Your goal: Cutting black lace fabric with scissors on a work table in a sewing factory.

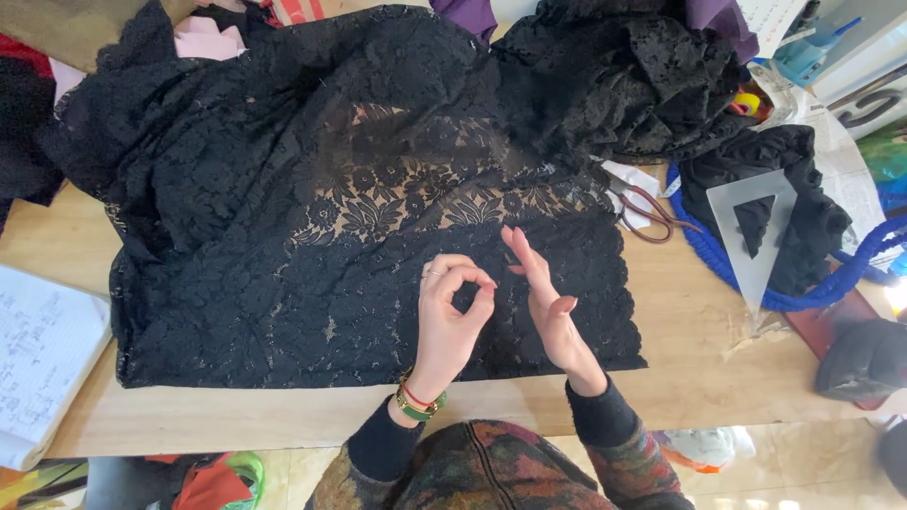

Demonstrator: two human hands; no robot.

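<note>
left hand (452,316): held over the black lace (312,227), thumb and forefinger pinched into a ring; whether anything tiny is pinched can't be made out
right hand (546,302): open, fingers stretched out, nothing gripped, just beside the left hand
lace: spread on the bench (680,378) under both hands, bunched up further out
off to the right: scissors (647,212) half tucked under the lace, clear set square (753,236), blue cord (718,264)
off to the left: notebook (42,364), cut off by the frame edge
</note>
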